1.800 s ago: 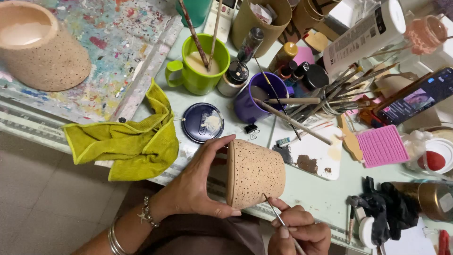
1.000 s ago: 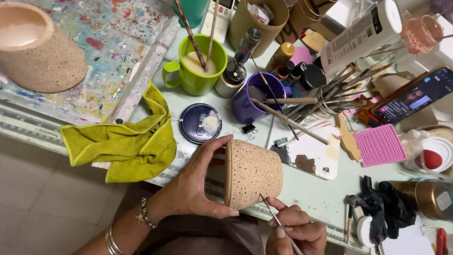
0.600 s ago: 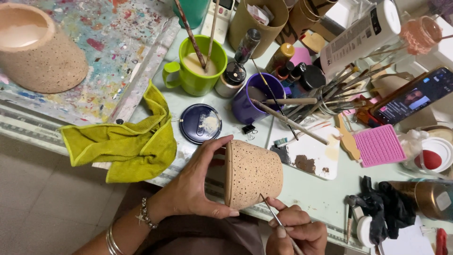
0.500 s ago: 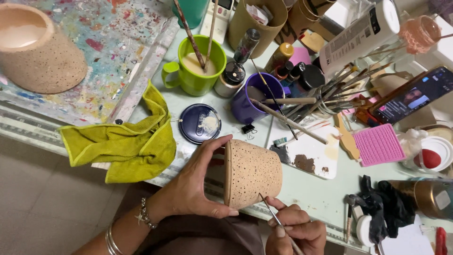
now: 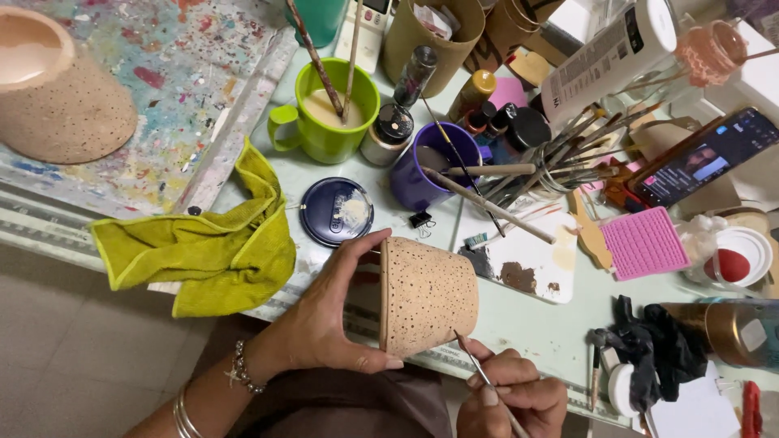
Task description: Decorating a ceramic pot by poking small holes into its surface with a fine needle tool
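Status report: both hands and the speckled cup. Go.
Left hand grips speckled cup by its rim, cup on its side. Right hand holds fine brush, tip at cup's wall. Yellow cloth lies left, apart.

Left hand (image 5: 324, 316): grip on the rim of a speckled clay pot (image 5: 426, 296), pot lying on its side, thumb over the upper edge, fingers under. Right hand (image 5: 511, 397): pinches a fine brush (image 5: 483, 377), tip touching the pot's lower wall. On the surface (image 5: 535, 324) behind: yellow-green cloth (image 5: 207, 247), dark blue lid (image 5: 336, 212), green mug (image 5: 324, 113) with sticks in it, purple cup (image 5: 422, 174), white palette (image 5: 523, 255), pink textured pad (image 5: 645, 242).
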